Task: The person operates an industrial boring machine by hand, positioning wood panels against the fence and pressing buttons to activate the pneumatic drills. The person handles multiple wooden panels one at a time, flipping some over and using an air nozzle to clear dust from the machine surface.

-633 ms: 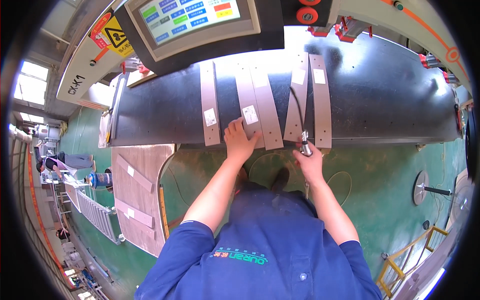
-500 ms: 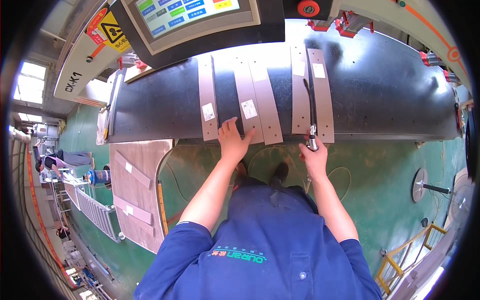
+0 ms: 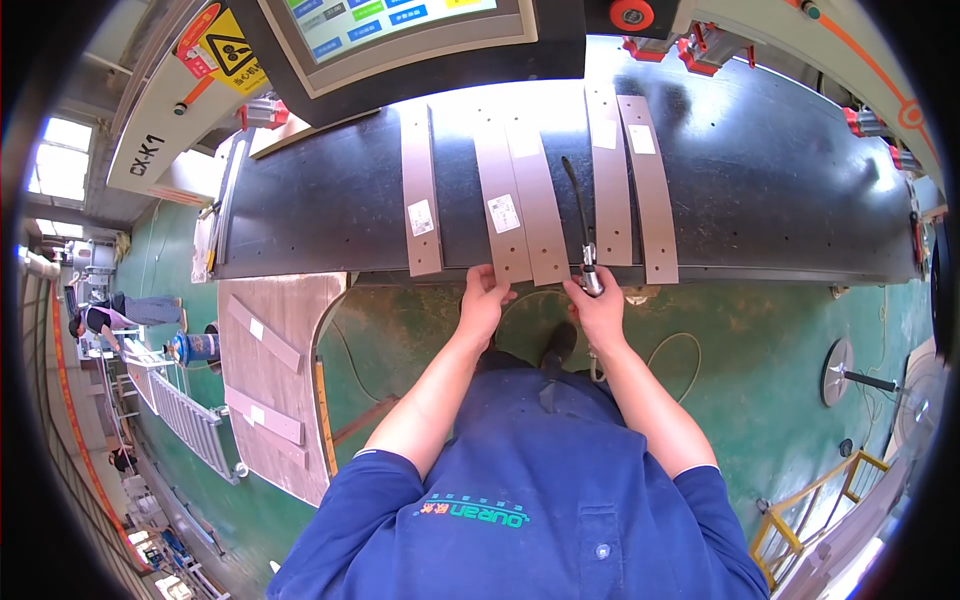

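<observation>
Two grey-brown board strips lie side by side mid-bench: a left one with a white label and a right one. My left hand is closed at the near left corner of the left strip, fingers curled at its edge. In my right hand is an air blow gun with a long dark nozzle pointing away over the bench. That hand's fingertips meet the near right corner of the right strip. Another pair, an inner strip and an outer strip, lies farther right. A single labelled strip lies left.
The black bench runs across the front, under a machine with a touch screen and a red button. A wooden-topped table with more strips stands left. A coiled hose lies on the green floor. A co-worker is far left.
My left hand has shifted right and curled at the strip's corner. My right hand has moved left with the blow gun, from the right pair to the middle pair.
</observation>
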{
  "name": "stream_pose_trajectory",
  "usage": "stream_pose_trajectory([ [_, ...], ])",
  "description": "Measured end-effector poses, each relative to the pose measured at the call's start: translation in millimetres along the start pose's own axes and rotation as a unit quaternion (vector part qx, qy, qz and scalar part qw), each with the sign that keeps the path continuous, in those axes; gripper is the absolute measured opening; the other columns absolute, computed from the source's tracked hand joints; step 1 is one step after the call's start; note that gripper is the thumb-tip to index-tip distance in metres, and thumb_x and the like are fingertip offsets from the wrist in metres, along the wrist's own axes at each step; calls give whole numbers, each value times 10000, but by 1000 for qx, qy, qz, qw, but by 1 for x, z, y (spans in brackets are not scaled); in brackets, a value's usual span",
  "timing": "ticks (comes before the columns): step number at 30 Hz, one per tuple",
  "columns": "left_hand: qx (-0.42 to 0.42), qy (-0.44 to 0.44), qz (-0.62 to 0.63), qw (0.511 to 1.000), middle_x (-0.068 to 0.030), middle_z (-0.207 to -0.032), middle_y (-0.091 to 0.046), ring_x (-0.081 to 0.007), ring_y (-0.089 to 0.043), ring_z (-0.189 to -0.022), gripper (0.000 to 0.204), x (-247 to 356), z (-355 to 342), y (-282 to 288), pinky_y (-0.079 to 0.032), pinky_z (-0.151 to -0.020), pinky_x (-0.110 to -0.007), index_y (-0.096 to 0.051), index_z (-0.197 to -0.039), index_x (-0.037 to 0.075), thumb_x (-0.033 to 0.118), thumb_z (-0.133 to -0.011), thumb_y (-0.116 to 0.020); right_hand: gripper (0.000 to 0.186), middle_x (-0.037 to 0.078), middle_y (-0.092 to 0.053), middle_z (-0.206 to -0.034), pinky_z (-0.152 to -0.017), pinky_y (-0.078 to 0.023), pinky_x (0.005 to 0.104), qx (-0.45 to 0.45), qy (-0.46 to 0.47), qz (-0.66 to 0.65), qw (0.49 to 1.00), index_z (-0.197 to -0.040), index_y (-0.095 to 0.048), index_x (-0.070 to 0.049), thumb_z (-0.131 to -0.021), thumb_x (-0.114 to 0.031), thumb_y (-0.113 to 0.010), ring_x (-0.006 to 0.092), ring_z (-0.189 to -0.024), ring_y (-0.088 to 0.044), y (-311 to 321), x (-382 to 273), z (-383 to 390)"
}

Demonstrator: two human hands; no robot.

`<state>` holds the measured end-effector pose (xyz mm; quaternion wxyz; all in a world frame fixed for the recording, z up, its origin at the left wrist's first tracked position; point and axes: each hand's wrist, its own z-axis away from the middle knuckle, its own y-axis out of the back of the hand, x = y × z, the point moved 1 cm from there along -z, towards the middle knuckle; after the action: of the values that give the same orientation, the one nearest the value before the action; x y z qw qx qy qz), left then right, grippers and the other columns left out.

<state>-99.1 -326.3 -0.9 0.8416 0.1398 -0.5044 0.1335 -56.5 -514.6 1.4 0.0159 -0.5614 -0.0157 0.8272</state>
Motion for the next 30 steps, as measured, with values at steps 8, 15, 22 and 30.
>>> stream_pose_trajectory([
  [8,6,54,75,996,-97,-1045,-585,-165,-586,-823,363,7,2,-7,-480,-777,-305,-442,-1191,22,174,-907,-608,264,24,-574,-709,-453,-414,235,-6,-40,-124,991,-1041,-567,21,-819,-32,-698,92,-513,-546,-19,7,-3],
  [15,-57,94,119,987,-74,-934,-594,-134,-569,-752,347,-4,3,0,-473,-718,-269,-484,-1138,16,182,-885,-656,315,40,-594,-727,-468,-419,235,-19,-35,-139,989,-1105,-567,38,-821,-15,-693,100,-522,-552,-12,2,-2],
  [22,56,28,19,998,-74,-919,-614,-149,-575,-739,389,-5,8,5,-481,-674,-286,-498,-1113,-11,222,-864,-686,305,49,-619,-746,-508,-447,245,3,-50,-137,989,-1071,-604,62,-794,-5,-716,117,-568,-572,0,-15,15],
  [30,327,-184,-358,855,-222,-1167,-429,-406,-401,-1115,684,5,-12,79,-343,-971,-496,-411,-1190,-51,319,-736,-763,419,81,-657,-904,-629,-494,270,25,-59,-230,971,-1200,-563,86,-809,-12,-677,150,-693,-608,48,-47,4],
])
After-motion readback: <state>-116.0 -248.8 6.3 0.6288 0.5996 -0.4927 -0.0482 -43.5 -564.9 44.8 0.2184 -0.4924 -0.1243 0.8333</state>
